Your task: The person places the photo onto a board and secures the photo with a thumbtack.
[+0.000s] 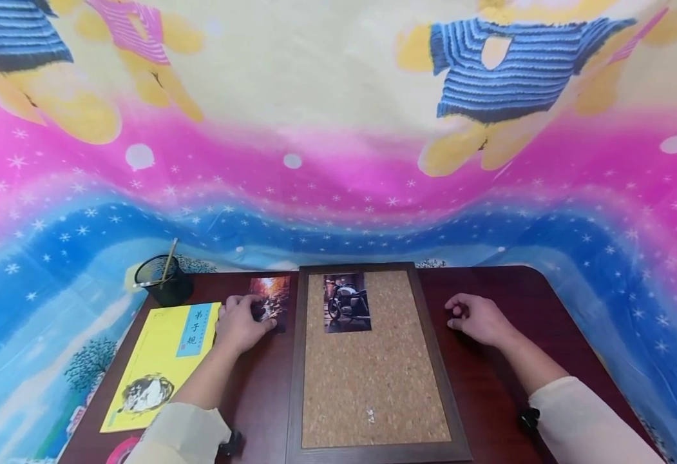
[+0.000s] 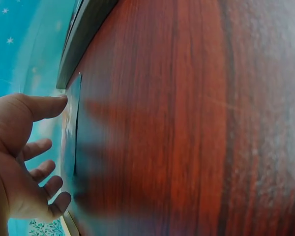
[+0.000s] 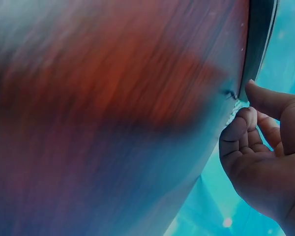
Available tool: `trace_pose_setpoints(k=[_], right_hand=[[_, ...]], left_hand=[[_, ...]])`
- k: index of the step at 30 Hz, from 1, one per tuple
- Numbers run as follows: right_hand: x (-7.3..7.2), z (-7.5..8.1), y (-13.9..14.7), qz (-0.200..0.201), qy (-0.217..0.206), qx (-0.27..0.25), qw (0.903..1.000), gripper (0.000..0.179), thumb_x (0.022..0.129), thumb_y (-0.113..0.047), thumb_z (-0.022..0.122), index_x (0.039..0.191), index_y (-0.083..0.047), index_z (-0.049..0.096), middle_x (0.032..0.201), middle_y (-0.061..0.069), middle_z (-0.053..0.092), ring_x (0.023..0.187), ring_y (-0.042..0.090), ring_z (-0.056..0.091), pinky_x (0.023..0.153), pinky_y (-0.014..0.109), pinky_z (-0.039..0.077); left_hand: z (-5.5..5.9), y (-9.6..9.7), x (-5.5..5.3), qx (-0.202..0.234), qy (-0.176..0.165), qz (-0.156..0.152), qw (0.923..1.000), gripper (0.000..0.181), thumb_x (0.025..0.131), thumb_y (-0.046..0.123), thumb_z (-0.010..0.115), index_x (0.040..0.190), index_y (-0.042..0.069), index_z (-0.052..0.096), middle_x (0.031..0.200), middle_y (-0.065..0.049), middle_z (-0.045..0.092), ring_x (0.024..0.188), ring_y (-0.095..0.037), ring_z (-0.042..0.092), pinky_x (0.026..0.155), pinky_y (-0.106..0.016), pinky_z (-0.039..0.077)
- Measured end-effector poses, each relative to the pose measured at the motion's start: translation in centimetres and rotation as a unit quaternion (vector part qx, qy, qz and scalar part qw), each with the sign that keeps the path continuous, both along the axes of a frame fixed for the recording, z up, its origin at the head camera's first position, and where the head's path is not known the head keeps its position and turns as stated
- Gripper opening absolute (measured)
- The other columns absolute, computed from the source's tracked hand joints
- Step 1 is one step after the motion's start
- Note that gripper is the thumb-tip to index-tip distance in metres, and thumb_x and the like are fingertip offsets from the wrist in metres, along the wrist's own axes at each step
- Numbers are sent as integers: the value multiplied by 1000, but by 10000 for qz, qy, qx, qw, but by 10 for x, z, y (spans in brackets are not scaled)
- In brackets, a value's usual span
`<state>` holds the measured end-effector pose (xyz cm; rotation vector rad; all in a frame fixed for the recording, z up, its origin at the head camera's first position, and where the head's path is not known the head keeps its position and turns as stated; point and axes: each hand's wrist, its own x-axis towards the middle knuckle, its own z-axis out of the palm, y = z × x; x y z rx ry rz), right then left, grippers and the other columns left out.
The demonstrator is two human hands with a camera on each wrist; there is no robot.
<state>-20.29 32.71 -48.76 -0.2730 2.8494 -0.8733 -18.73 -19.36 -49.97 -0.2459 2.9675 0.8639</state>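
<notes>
A photo of an autumn stream lies on the table left of the cork board. My left hand is at its left side, thumb and fingers spread apart over its edge. In the left wrist view the fingers of the left hand are bent with gaps between them, close to the photo. A motorcycle photo lies on the upper left of the board. To the board's right, my right hand hovers with loosely curled fingers. In the right wrist view nothing shows between thumb and fingers of the right hand.
A yellow book lies at the left, with a black mesh pen cup behind it. Part of a pink roll shows at the near left edge. Small whitish bits sit low on the board. A patterned curtain hangs behind the table.
</notes>
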Motion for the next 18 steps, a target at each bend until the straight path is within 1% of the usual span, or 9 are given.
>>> trace_pose_setpoints(k=[4, 8, 13, 18], right_hand=[[2, 1, 7, 7, 54, 81, 10000, 27, 87, -11, 81, 112, -8, 70, 94, 4, 60, 79, 19, 53, 72, 37, 44], [4, 2, 13, -24, -8, 96, 10000, 29, 87, -11, 82, 113, -7, 70, 95, 5, 60, 79, 20, 53, 70, 37, 44], [6, -1, 19, -53, -140, 124, 9998, 29, 88, -12, 81, 114, -7, 69, 95, 5, 60, 79, 21, 53, 71, 37, 43], [6, -5, 20, -94, -238, 102, 9996, 29, 88, -17, 82, 113, -8, 69, 95, 2, 62, 79, 20, 55, 72, 37, 45]], left_hand=[[1, -3, 1, 84, -52, 98, 9999, 82, 83, 37, 84, 149, 2, 48, 147, -30, 34, 130, -49, 32, 101, -67, 34], [1, -6, 1, 125, -144, 147, 9997, 85, 83, 34, 84, 151, 1, 45, 148, -32, 32, 130, -49, 31, 102, -66, 34], [-1, -7, 0, 124, -175, 182, 9996, 87, 83, 33, 84, 152, 0, 43, 146, -34, 35, 129, -50, 34, 104, -64, 38], [-2, -7, -2, 192, -155, 188, 9995, 88, 81, 31, 86, 152, -1, 43, 142, -35, 42, 127, -50, 41, 105, -63, 41]])
